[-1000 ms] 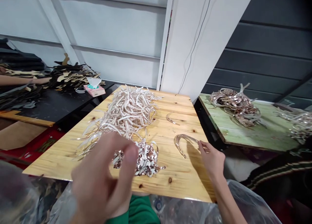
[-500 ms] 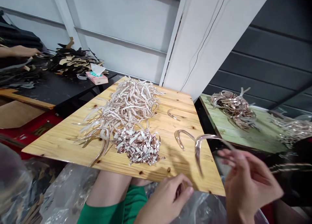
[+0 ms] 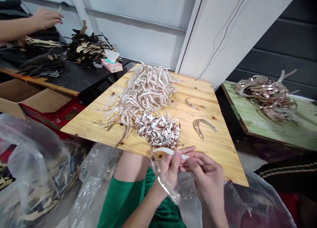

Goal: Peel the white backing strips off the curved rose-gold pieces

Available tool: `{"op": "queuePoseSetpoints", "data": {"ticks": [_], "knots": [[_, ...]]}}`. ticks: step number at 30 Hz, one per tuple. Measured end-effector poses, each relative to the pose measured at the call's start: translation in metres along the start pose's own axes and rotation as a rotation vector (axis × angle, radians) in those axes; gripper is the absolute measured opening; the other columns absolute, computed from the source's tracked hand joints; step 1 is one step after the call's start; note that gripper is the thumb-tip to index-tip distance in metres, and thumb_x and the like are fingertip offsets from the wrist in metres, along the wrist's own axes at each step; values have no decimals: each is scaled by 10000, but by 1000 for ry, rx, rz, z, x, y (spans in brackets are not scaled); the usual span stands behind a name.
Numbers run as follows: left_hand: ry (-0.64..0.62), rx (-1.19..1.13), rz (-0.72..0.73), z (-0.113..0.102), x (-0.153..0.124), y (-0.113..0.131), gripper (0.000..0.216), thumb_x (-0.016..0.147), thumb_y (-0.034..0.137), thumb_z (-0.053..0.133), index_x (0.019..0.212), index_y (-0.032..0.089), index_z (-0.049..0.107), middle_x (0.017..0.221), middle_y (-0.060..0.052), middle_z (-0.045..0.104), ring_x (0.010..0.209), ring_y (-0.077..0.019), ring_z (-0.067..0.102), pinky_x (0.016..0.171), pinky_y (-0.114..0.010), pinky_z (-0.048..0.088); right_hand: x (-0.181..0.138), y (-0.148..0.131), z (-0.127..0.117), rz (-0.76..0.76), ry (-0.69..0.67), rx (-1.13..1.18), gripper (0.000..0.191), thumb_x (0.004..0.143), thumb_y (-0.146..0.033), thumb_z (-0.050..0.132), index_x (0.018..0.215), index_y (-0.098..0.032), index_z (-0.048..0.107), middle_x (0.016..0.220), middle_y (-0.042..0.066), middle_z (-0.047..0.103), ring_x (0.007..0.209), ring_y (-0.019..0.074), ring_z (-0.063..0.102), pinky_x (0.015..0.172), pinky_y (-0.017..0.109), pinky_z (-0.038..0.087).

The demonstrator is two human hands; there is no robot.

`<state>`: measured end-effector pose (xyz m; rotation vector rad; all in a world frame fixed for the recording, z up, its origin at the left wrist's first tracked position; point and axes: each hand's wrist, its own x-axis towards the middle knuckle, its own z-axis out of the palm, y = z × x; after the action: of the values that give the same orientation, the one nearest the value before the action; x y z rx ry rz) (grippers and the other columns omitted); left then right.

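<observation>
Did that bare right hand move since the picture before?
Yes, the bare right hand went left, from right of the yellow wooden tabletop to its front edge.

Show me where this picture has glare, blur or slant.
Head view: glints dot the clippings heap and a clear plastic bag; head view again: the lower end of the curved strip in the left hand looks smeared, perhaps by motion; also head view: the white pillar leans, perhaps from camera tilt.
</observation>
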<state>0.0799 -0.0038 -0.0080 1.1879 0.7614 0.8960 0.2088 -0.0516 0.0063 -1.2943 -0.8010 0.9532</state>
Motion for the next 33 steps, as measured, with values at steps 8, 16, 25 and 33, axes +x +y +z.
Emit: {"op": "queuePoseSetpoints", "data": {"ticks": [8,16,25,33], "knots": [[-85,101,92,-35,-3,4,624,1164,674,464,1414,250,847,1433,-112,824,1351,-347,785,1142,-442,668,-3,-3,19,31,-50,49,164,898,-382,962,897,-225,917,758,80,878,593,230,845,618,253,717],[-59,130,82,-49,-10,22,570,1162,620,527,1463,230,814,1482,-97,793,1397,-329,761,1214,-404,608,-5,14,35,31,48,69,95,874,-338,961,864,-250,925,734,40,869,555,181,815,610,199,691],[2,208,47,-66,-16,24,437,1138,554,615,1287,262,902,1394,-51,846,1390,-332,762,1238,-415,583,-5,13,45,63,-54,32,212,862,-416,1000,899,-227,914,752,72,873,599,212,831,604,226,692],[15,79,-21,-74,-21,32,539,1149,610,553,1419,245,843,1258,-92,886,1158,-337,853,983,-433,731,-12,1,65,-26,-104,-69,175,979,-415,900,1033,-248,903,923,72,903,759,206,864,712,241,721]]}}
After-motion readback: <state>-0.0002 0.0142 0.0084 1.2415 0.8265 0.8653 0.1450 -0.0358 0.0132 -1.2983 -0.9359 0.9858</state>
